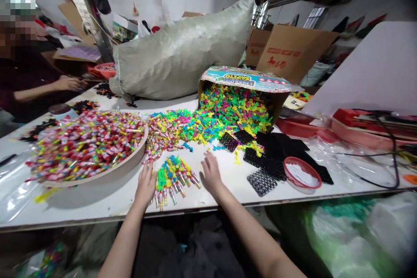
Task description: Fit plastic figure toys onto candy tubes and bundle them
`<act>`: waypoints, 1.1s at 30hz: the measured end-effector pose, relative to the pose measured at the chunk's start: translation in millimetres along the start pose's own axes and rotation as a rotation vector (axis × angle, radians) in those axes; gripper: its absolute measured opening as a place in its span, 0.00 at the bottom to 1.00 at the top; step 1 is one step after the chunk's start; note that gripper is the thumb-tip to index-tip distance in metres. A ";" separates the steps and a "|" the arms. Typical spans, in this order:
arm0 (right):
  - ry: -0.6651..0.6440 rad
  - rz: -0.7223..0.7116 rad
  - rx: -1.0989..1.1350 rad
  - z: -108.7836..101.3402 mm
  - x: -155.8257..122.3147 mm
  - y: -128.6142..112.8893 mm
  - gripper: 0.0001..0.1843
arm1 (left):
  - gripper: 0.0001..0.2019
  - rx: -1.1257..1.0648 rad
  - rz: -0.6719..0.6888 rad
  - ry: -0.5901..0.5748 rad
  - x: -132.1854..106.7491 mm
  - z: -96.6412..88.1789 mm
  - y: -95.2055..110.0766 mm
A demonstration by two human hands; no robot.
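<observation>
A fanned-out group of small clear tubes (176, 180) with bright green, yellow and blue plastic tops lies on the white table in front of me. My left hand (146, 183) rests at the group's left edge, fingers stretched forward. On the right side, my right hand (211, 173) lies with fingers apart, close to the tubes but seeming not to hold any. Beyond my hands spread loose pink wrapped tubes (160, 134) and a heap of small coloured plastic pieces (198, 125). The pieces spill from a tipped cardboard box (247, 79).
A wide basin (132, 163) heaped with wrapped tubes stands left. Black perforated trays (262, 182) and a red round basket (302, 173) lie right. A large grey sack (185, 52) lies behind. At far left sits another person (29, 82). Cables and plastic film cover the right end.
</observation>
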State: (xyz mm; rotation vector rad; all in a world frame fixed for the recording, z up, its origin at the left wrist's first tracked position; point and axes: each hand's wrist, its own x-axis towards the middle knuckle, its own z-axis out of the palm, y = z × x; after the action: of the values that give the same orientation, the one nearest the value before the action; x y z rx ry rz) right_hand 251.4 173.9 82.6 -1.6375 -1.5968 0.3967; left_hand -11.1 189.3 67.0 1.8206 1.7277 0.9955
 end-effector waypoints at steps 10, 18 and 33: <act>0.088 0.202 -0.491 -37.3 -21.1 46.8 0.24 | 0.24 -0.253 0.000 0.099 -2.5 -7.0 1.8; 0.132 0.071 0.040 -44.3 -50.0 44.3 0.11 | 0.12 -0.505 -0.051 0.317 -14.3 -20.7 12.9; -0.752 -0.300 0.551 -24.0 -28.8 -113.5 0.16 | 0.21 -1.458 -0.790 0.024 -95.1 -4.3 108.5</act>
State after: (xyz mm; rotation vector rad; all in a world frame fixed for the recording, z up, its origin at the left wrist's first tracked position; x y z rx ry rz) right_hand 185.4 126.2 170.2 -0.8370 -1.9793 1.2665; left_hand 61.4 81.9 130.8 0.1777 0.9422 1.2902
